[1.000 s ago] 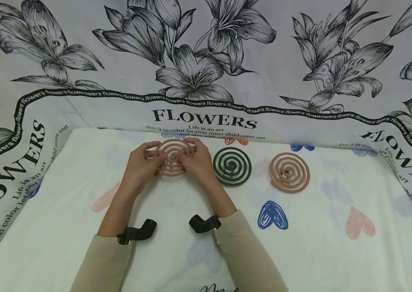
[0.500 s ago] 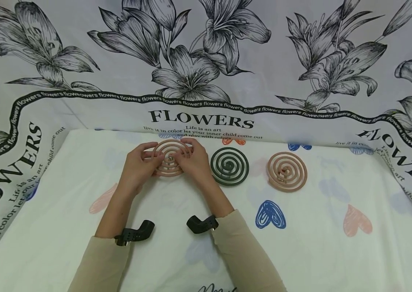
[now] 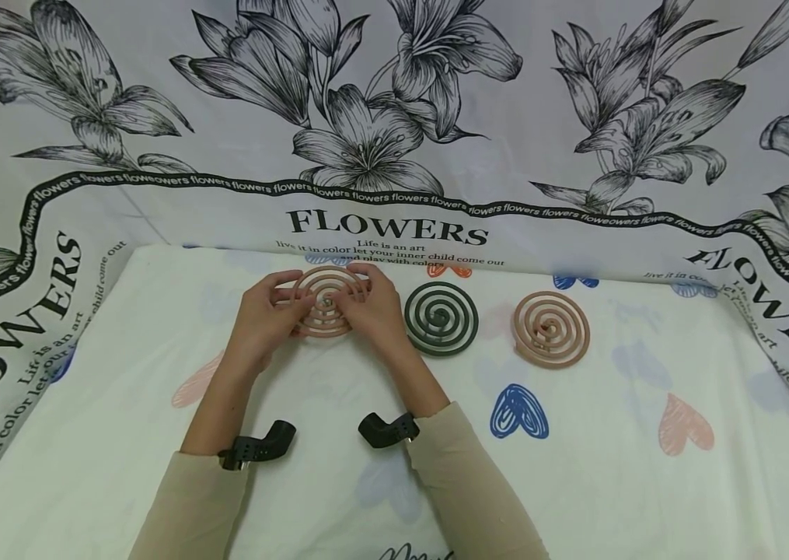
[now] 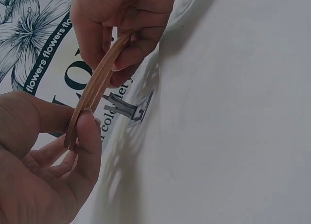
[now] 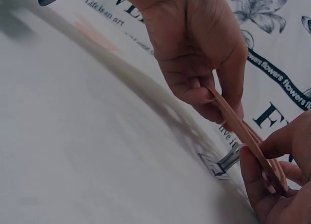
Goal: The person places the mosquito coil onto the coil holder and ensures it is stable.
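Observation:
A brown mosquito coil (image 3: 324,324) is held in both hands, tilted up off the cloth. My left hand (image 3: 263,317) pinches its left side between thumb and fingers. On its right side, my right hand (image 3: 375,311) pinches the rim, the thumb reaching toward the spiral's centre. Close below the coil, in the left wrist view, is a small metal stand (image 4: 127,110) with a flat base and thin prongs. The right wrist view shows the same metal stand (image 5: 221,165) near the coil's underside. Whether its prongs are fixed in the coil I cannot tell.
A dark green mosquito coil (image 3: 441,319) lies just right of the right hand. Farther right lies another brown mosquito coil (image 3: 551,330). White cloth printed with hearts (image 3: 604,482) covers the table, and a flower-printed sheet (image 3: 506,155) rises behind it.

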Motion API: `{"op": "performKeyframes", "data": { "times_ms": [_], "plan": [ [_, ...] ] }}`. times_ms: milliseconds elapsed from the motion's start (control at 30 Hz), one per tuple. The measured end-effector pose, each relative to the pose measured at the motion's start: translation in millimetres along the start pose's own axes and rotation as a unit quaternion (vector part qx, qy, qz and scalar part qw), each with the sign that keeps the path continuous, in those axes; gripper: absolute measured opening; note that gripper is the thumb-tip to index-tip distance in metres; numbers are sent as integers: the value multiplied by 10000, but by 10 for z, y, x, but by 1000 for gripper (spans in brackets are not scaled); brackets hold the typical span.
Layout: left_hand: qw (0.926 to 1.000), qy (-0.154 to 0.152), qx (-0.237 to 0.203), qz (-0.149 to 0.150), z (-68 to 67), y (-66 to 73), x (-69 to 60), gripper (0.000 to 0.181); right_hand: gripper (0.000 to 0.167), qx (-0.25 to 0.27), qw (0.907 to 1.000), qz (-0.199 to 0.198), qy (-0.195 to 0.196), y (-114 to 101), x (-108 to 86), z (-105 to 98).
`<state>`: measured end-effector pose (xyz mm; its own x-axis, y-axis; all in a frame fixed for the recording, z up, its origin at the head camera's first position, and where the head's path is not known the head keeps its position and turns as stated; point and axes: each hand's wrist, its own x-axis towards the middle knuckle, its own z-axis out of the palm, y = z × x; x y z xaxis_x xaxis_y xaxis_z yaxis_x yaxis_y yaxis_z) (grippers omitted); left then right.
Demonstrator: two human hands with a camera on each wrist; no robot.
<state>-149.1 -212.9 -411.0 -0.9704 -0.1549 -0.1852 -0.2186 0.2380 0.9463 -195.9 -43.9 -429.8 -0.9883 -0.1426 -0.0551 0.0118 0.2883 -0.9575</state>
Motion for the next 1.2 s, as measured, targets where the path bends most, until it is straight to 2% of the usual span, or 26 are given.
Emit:
{"op": "performKeyframes", "data": {
  "times_ms": [433, 767, 1200],
  "plan": [
    [10000, 17, 12, -3, 16, -2, 12, 61, 47, -140, 9998, -112, 51, 16, 13, -13],
    [9995, 246, 123, 150, 19, 11, 9, 57, 49, -101, 9999, 99, 68, -18, -1, -3],
    [9993, 262, 213, 182, 28, 8, -9, 55, 49, -41, 9999, 139, 8, -14, -13, 7]
  ]
}}
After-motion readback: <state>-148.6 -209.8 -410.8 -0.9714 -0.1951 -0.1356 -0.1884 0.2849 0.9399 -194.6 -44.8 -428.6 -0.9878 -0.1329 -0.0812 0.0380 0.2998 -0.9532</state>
